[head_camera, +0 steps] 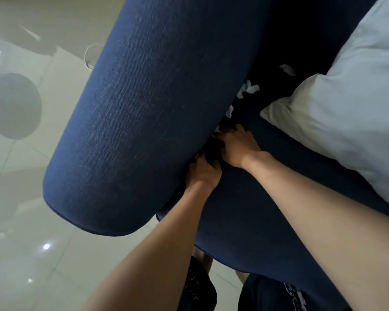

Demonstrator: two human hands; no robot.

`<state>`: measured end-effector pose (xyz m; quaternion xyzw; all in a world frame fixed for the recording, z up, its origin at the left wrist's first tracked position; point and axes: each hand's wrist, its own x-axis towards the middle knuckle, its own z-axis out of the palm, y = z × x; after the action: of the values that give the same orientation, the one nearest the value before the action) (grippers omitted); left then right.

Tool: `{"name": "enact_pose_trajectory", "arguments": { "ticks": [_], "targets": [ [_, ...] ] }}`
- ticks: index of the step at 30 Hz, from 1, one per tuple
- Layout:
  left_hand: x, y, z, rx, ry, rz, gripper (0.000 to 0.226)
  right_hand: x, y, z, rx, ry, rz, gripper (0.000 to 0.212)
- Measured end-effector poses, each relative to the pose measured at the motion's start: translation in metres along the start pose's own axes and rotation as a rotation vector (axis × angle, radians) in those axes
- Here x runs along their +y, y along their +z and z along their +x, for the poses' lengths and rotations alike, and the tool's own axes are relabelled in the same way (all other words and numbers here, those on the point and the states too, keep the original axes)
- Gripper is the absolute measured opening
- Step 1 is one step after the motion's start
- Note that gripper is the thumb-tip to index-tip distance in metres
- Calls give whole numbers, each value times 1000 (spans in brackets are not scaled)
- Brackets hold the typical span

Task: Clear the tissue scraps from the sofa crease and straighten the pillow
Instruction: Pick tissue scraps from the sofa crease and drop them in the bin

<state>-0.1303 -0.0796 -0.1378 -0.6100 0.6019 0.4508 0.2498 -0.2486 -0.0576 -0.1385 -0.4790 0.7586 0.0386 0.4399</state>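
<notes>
The blue sofa's crease runs between the big armrest (144,113) and the seat (245,198). White tissue scraps (248,89) lie wedged along it, with one more scrap (288,69) farther back. My right hand (238,145) reaches into the crease, its curled fingers pinching a small white scrap at the armrest. My left hand (202,171) sits just below it, its fingers curled into the dark gap; what they hold is hidden. A white pillow (346,108) lies askew on the seat to the right.
Glossy pale floor tiles (43,243) spread to the left of the sofa. A round grey object (14,106) and a white cable (90,55) lie on the floor beyond the armrest. My dark shorts show at the bottom edge.
</notes>
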Motion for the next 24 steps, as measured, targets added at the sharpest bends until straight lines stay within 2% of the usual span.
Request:
{"name": "enact_pose_trajectory", "arguments": {
  "ticks": [5,8,13,18,24],
  "targets": [
    [9,-10,1,-22,-94,42,52,3,1,-5,77,104,178,38],
    [6,-12,-5,29,-73,25,54,6,3,-14,175,110,247,33],
    [3,-12,-33,272,116,93,27,7,-5,-45,387,116,354,21],
    [15,-25,-78,403,259,-55,10,1,-29,-84,556,166,581,15],
    [54,-73,-134,489,391,-249,17,-20,-96,-137,721,123,631,20]
  ]
}}
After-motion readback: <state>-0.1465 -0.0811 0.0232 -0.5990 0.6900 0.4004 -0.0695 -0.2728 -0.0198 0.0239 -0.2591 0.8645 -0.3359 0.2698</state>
